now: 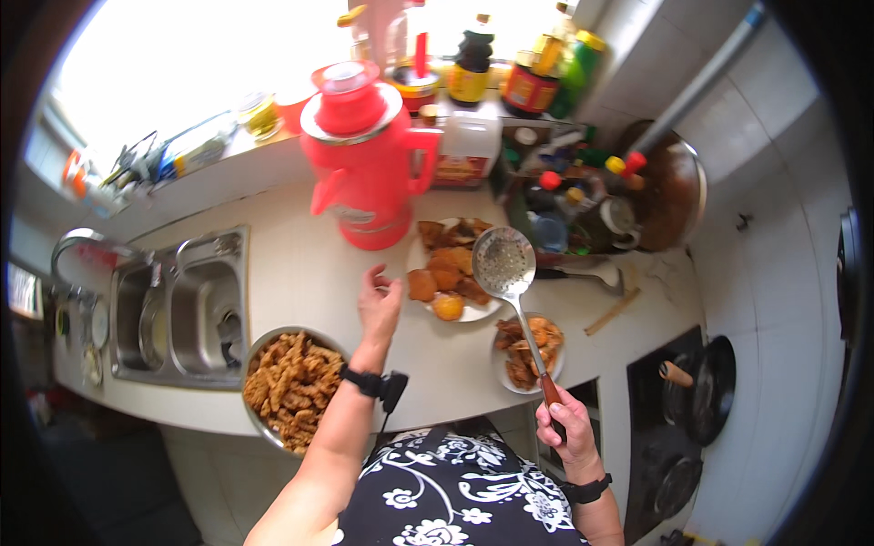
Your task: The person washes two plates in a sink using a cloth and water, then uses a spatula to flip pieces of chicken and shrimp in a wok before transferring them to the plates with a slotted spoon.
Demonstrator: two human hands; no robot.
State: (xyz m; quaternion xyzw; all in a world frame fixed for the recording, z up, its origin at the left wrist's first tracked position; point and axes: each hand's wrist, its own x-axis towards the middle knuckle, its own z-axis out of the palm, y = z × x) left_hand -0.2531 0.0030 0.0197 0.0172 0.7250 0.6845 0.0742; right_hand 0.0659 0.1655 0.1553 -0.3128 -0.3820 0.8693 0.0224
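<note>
My right hand (pixel 568 424) grips the brown handle of a metal skimmer ladle (pixel 504 263). Its perforated bowl hangs over the right side of a white plate (pixel 482 314) holding browned round pieces (pixel 447 273). Beneath the skimmer's shaft is a smaller bowl (pixel 500 372) of fried pieces (pixel 526 348). My left hand (pixel 379 306), fingers apart and holding nothing, hovers over the counter just left of the plate. Below its wrist, at the counter's front edge, a steel bowl (pixel 251 409) is heaped with golden fried strips (pixel 293 389).
A red thermos jug (pixel 362 170) stands behind the plate. Bottles crowd a box (pixel 512 211) at the back right, with a spatula (pixel 580 274) before it. At left is a double steel sink (pixel 205 307); at right, a black stove (pixel 649 437) carries a wok (pixel 713 403).
</note>
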